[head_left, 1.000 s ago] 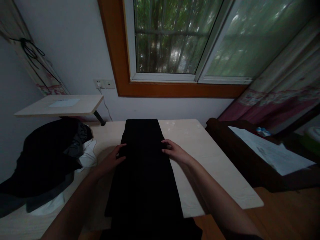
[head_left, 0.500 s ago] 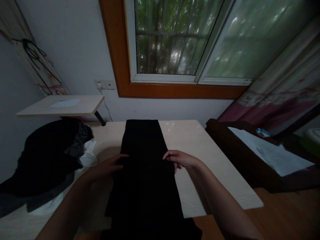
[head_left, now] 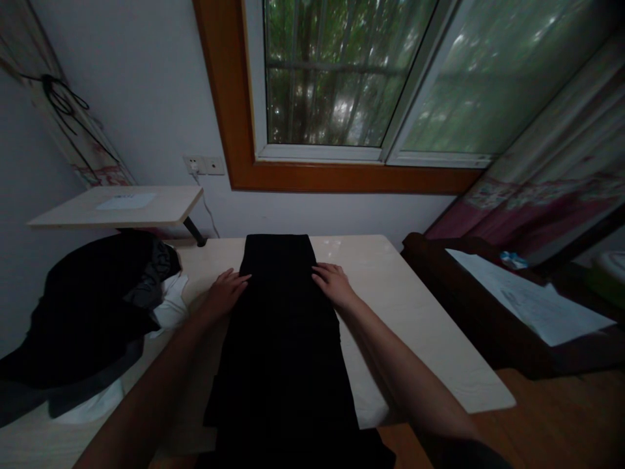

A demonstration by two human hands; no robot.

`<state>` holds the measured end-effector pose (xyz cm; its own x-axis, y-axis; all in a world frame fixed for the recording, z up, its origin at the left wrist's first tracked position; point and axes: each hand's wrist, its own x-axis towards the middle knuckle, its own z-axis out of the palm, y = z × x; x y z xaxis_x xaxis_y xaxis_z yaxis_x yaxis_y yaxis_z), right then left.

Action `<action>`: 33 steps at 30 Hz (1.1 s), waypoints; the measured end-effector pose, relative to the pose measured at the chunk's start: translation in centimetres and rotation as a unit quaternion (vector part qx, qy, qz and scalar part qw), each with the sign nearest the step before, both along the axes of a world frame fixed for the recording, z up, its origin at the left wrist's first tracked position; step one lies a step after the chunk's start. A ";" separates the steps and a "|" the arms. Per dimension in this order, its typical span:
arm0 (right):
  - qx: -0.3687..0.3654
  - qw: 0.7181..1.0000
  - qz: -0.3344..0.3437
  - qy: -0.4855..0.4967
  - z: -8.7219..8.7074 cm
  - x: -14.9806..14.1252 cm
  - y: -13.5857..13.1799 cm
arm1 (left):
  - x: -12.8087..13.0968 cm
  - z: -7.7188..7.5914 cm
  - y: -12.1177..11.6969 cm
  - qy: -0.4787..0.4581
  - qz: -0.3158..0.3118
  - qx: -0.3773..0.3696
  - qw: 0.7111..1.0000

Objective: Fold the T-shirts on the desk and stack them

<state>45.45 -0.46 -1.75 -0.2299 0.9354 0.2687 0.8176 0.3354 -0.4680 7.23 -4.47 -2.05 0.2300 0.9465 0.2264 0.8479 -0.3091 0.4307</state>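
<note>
At twelve o'clock I see a window (head_left: pixel 325 85) with a brown frame (head_left: pixel 351 177). At eleven are wall sockets (head_left: pixel 194 165). At ten, a little shelf (head_left: pixel 173 200) holds some paper (head_left: pixel 125 201). A curtain (head_left: pixel 551 166) hangs at two, and a white sheet (head_left: pixel 532 303) lies at three.

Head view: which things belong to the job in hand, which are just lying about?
In the job:
- black cloth, laid out lengthwise
- left hand and right hand, fingers at its side edges
- table under it

Lying about:
- clothes heap, left
- paper on the raised shelf
- pale sheet, far right
</note>
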 end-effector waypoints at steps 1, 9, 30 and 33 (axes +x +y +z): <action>0.001 1.000 -0.001 -0.014 -0.1 -0.4 0.3 | 0.2 -0.2 0.4 0.010 -0.002 -0.004 1.000; -0.010 0.998 -0.008 -0.060 -0.2 -2.2 4.1 | 0.7 -0.6 4.2 0.083 0.078 -0.030 0.993; -0.005 0.999 0.048 -0.004 -1.2 -0.8 4.4 | -0.8 -0.2 3.4 -0.128 0.084 -0.019 0.988; -0.009 0.998 0.055 0.034 -1.6 -0.3 1.9 | -0.9 0.1 0.8 -0.120 0.022 -0.026 0.992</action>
